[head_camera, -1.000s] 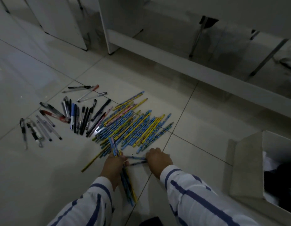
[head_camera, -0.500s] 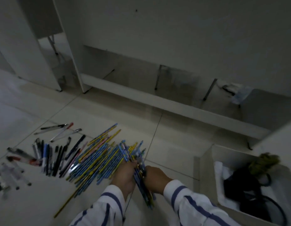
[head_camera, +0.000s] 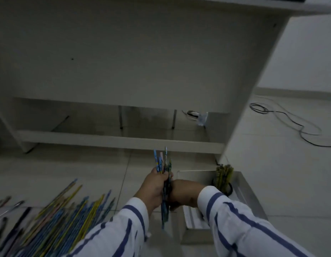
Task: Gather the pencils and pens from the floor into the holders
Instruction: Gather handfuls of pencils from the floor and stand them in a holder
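Observation:
A bunch of blue and patterned pencils (head_camera: 161,164) stands nearly upright, gripped by my left hand (head_camera: 153,188) above the floor. My right hand (head_camera: 183,193) presses against the same bunch from the right, its fingers around the lower part. Many more blue and yellow pencils (head_camera: 68,216) lie spread on the floor at the lower left, with dark pens (head_camera: 14,219) blurred at the far left. A dark holder (head_camera: 224,180) filled with yellowish pencils stands inside a grey box (head_camera: 251,203) just right of my hands.
A white desk panel (head_camera: 124,62) with a low crossbar (head_camera: 114,140) fills the view ahead. A black cable (head_camera: 283,115) lies looped on the tiled floor at the right. Small debris sits under the desk near its right leg.
Both hands lifted the bunch of pencils off the floor and carried it right toward the box. The view swung up and to the right, so the floor pile slid to the lower left.

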A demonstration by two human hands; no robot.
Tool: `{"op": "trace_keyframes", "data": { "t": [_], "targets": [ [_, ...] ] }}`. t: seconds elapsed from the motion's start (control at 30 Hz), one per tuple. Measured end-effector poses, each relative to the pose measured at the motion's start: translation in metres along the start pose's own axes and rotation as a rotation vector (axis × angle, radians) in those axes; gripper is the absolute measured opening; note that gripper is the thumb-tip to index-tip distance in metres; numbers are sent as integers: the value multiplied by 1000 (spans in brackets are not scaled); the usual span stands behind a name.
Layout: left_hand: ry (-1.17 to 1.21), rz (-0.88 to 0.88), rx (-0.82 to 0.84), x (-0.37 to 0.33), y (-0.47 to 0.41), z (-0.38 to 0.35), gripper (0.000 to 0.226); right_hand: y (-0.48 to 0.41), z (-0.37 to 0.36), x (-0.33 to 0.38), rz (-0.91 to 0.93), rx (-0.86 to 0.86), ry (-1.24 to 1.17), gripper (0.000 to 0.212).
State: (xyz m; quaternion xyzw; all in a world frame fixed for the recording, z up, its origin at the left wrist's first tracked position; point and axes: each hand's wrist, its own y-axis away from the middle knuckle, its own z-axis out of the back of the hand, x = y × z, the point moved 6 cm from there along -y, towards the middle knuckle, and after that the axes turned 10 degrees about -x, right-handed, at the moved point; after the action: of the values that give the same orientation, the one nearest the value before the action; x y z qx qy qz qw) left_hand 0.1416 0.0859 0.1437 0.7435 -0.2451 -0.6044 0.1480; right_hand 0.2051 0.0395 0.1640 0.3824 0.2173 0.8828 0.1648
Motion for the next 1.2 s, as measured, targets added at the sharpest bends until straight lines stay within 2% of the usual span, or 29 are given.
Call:
{"op": "trace_keyframes", "data": {
  "t": [0.2, 0.27, 0.33, 0.43, 0.47, 0.6, 0.73, 1.03, 1.2],
  "targets": [
    [-216, -118, 109, 0, -6, -81, 16, 12, 51, -48, -6, -65, -397, 31],
    [-279, -155, 135, 3, -10, -110, 17, 11, 69, -65, -26, -125, -443, 30],
    [-319, -162, 165, 10, -12, -138, 20, 10, 90, -82, -48, -227, -334, 27],
    [-290, -141, 205, 22, -10, -177, 24, 4, 120, -110, -44, -366, 43, 30],
    [-286, -142, 215, 25, -9, -189, 26, 1, 128, -120, -49, -411, 87, 32],
    [-302, -116, 248, 34, -15, -227, 35, -11, 154, -161, -105, -528, 75, 33],
    [-426, -146, 329, 45, -29, -257, 47, -24, 173, -194, -151, -630, 18, 31],
    [-406, -108, 338, 92, -57, -276, 56, -44, 169, -247, -225, -681, -20, 29],
    [-410, -110, 264, 112, -72, -268, 60, -51, 157, -258, -211, -674, -102, 30]
  ]
}}
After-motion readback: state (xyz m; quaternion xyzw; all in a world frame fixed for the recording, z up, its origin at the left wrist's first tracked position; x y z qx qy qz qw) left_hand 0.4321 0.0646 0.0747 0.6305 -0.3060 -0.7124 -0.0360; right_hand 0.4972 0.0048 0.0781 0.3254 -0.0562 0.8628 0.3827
